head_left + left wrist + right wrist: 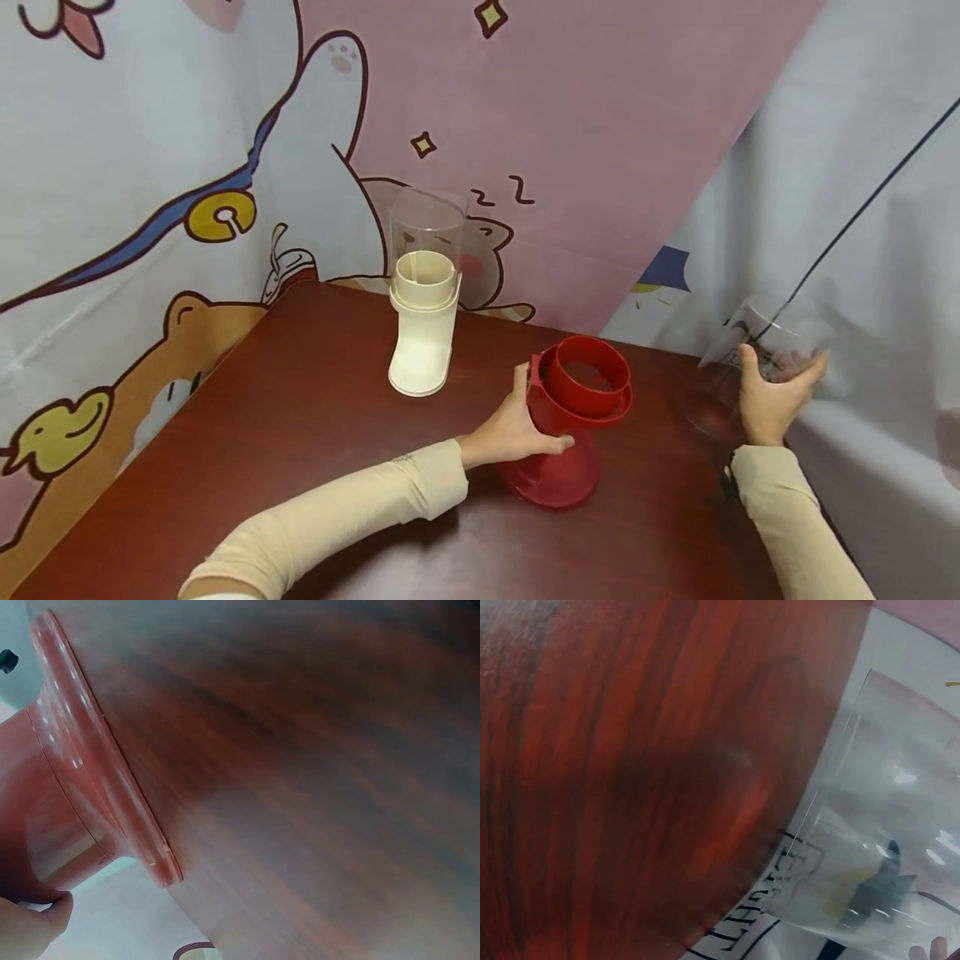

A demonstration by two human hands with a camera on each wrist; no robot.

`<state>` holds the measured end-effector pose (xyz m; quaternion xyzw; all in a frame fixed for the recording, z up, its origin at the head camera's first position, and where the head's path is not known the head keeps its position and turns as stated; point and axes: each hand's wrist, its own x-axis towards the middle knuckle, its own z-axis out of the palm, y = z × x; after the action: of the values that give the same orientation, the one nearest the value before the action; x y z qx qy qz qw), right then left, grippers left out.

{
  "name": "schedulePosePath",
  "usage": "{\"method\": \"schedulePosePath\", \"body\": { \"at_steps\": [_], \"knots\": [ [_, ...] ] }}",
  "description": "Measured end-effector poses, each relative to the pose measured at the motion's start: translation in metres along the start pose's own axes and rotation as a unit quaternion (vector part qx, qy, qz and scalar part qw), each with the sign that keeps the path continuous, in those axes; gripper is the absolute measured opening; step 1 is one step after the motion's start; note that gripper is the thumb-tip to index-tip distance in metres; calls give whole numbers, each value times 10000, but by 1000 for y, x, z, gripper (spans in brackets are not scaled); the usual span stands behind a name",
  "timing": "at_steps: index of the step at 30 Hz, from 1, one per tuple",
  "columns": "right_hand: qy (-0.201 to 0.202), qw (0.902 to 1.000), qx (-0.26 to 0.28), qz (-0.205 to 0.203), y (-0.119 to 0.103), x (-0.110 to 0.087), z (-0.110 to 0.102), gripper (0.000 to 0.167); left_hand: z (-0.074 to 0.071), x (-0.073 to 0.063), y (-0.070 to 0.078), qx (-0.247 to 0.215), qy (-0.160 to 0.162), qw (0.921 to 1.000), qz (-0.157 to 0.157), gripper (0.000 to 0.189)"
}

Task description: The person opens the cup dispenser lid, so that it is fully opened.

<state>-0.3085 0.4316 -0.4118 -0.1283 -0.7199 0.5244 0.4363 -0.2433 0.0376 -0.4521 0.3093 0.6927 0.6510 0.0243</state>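
My left hand (510, 433) grips the body of a red plastic stand (573, 414) with a round open collar on top and a wide round foot. In the left wrist view, the stand's glossy foot (97, 750) is against the tabletop, and a fingertip (56, 915) touches its body. Over at the right, my right hand (774, 404) holds a clear container (723, 354), thumb on one side and fingers on the other. The right wrist view has the tilted clear container (885, 817) near the table's edge, with fingertips (938, 949) at the bottom corner.
Towards the back stands a cream plastic stand (423, 333) of similar form, with a clear container (427, 217) upright on it. The reddish-brown table (315, 400) meets a printed cloth (570, 150) at the back and sides. A dark line (870, 208) runs across the right cloth.
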Motion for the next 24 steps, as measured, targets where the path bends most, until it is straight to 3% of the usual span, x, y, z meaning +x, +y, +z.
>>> {"method": "schedulePosePath", "body": {
  "at_steps": [6, 13, 19, 24],
  "knots": [
    [-184, 9995, -200, 168, 19, -3, -3, 99, 0, -1, -3, -13, -120, 9998, 125, 99],
    [-546, 9984, -159, 16, 19, -5, -1, 96, -6, 4, 1, 59, -77, 9996, 274, 99],
    [-741, 9972, -122, -8, 9, -10, -2, 98, -7, 4, 4, 189, 12, 9998, 84, 101],
    [-771, 9967, -254, 82, 24, -12, -5, 100, -5, -1, 2, 129, -4, 9999, 7, 101]
  ]
}}
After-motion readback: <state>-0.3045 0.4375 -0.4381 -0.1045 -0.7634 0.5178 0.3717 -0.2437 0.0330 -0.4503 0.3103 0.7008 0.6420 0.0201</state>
